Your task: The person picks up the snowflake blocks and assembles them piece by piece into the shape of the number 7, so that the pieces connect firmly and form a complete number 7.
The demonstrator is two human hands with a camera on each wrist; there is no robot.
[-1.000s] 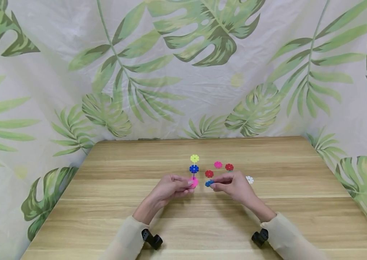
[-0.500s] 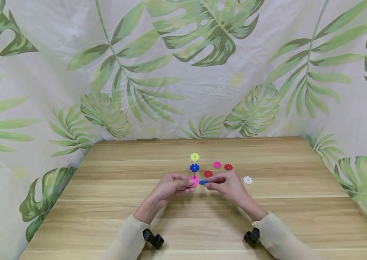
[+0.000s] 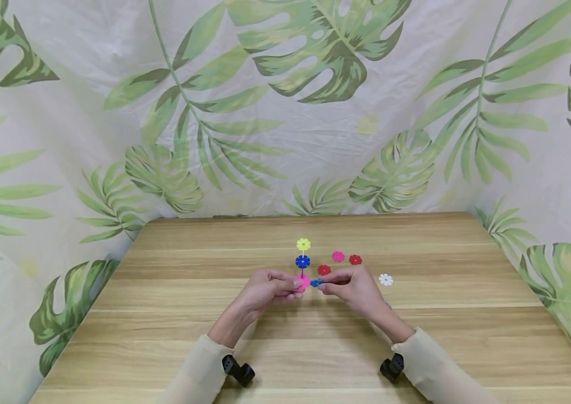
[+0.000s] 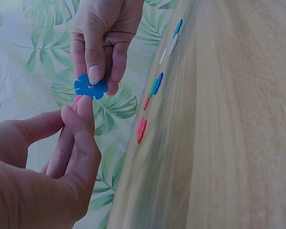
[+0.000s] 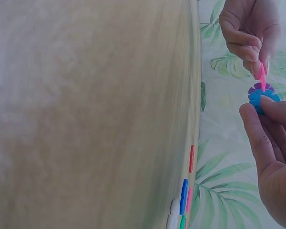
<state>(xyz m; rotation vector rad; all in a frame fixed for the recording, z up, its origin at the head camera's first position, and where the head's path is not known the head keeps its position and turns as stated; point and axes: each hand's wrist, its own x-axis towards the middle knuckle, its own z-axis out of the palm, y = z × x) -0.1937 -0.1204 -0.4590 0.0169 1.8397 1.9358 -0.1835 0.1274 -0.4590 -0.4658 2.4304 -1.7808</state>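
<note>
In the head view my left hand (image 3: 265,293) pinches a pink snowflake disc (image 3: 302,282) between thumb and fingers. Above it rises a joined chain: a purple disc seen edge-on (image 3: 302,273), a dark blue disc (image 3: 302,261) and a yellow disc (image 3: 303,244) at the top. My right hand (image 3: 358,290) pinches a light blue snowflake disc (image 3: 316,283) by its right side. Its free edge meets the pink disc's right edge, the two at an angle to each other. In the left wrist view the slotted blue disc (image 4: 89,88) overlaps the tip of the pink one.
Loose discs lie on the wooden table (image 3: 285,348) beyond my right hand: a red one (image 3: 324,270), a pink one (image 3: 338,256), another red one (image 3: 355,260) and a white one (image 3: 386,279). Green and blue discs (image 4: 159,82) show edge-on in the left wrist view. A leaf-patterned cloth (image 3: 285,140) hangs behind.
My right hand has moved left with the light blue disc, bringing it up to the pink disc's edge. My left hand and the chain have hardly moved.
</note>
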